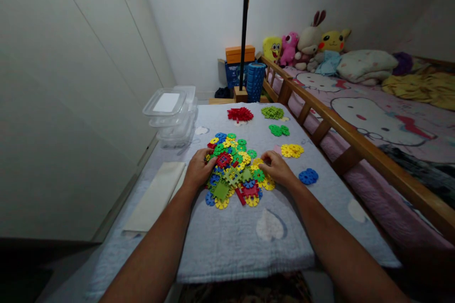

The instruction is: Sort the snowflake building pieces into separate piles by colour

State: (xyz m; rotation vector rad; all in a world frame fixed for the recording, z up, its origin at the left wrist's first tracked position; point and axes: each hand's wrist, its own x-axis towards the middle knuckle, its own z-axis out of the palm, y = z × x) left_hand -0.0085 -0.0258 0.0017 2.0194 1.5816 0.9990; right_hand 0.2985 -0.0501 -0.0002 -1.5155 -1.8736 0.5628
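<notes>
A mixed heap of plastic interlocking pieces [234,177] lies in the middle of the cloth-covered table: yellow, green and blue notched discs, red and olive squares, and red sticks. My left hand [199,169] is at the heap's left edge, its fingers curled in against the pieces; what they grip, if anything, is hidden. On the opposite side, my right hand [277,167] pinches a yellow notched disc [258,163] between thumb and fingers, beside a green disc [259,175] in the heap.
Sorted groups lie farther off: red pieces [240,114], olive pieces [272,112], green discs [279,130], yellow discs [292,150] and blue discs [308,176]. Stacked clear containers [174,118] and a folded cream cloth [154,196] are at left. A wooden bed rail [320,120] borders the right.
</notes>
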